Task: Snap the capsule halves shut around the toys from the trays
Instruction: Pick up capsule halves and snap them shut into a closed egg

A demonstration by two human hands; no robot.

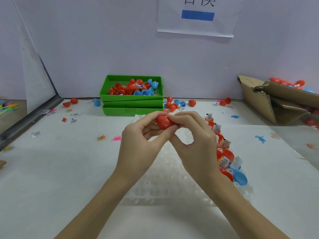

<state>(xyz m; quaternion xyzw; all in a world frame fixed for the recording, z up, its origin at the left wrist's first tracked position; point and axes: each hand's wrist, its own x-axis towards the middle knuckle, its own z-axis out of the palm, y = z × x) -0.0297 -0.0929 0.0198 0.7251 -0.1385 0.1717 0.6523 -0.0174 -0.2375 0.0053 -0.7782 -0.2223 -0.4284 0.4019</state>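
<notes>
Both hands, left hand and right hand, pinch my red capsule just before the green trays: light, slick, rigid shell, so I'd squeeze both ends

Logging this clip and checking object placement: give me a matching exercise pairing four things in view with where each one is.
Things:
1. red capsule
2. green trays
3. cardboard box
4. blue dinosaur toy

Places:
A. stacked against the back wall
B. far right, tipped, flaps open
C. held between both hands
D. flat on the table, right of the hands

Pairs: 1-C, 2-A, 3-B, 4-D

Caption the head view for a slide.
Both hands, left hand and right hand, pinch a red capsule above the table.
</notes>
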